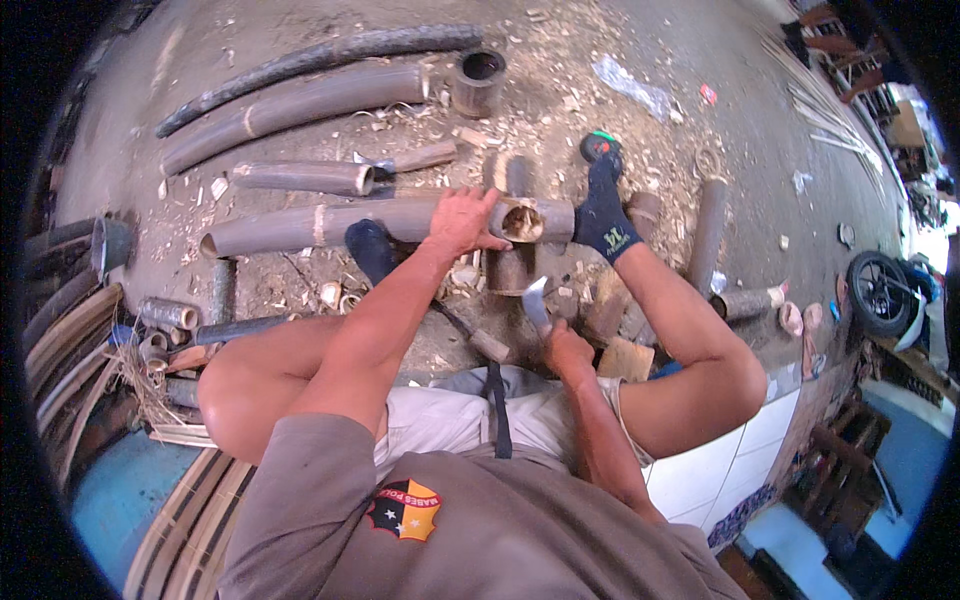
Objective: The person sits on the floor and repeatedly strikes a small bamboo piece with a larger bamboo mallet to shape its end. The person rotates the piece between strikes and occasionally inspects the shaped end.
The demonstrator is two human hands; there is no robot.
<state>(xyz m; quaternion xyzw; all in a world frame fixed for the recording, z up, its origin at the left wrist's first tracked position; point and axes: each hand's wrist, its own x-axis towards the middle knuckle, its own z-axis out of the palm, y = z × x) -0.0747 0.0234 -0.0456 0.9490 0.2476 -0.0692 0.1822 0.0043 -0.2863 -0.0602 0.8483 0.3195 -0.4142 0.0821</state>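
A long grey-brown bamboo pole [275,230] lies crosswise in front of me, with a ragged opening [522,223] cut into its upper side near the right end. My left hand [466,220] grips the pole just left of that opening, thumb on the near side. Below the pole's right part, my right hand [568,352] is closed around a knife, its handle mostly hidden by the fingers. The knife's curved metal blade [536,302] points up toward the pole and stays apart from it. A short bamboo piece [511,268] sits under the pole. My sock-covered feet are beside it.
Beyond the pole lie a shorter bamboo tube [305,177], a wooden-handled blade [425,156], two long poles and an upright bamboo cup [478,85]. Wood chips litter the floor. Bamboo strips [70,345] are piled at left; a wheel [880,292] stands at right.
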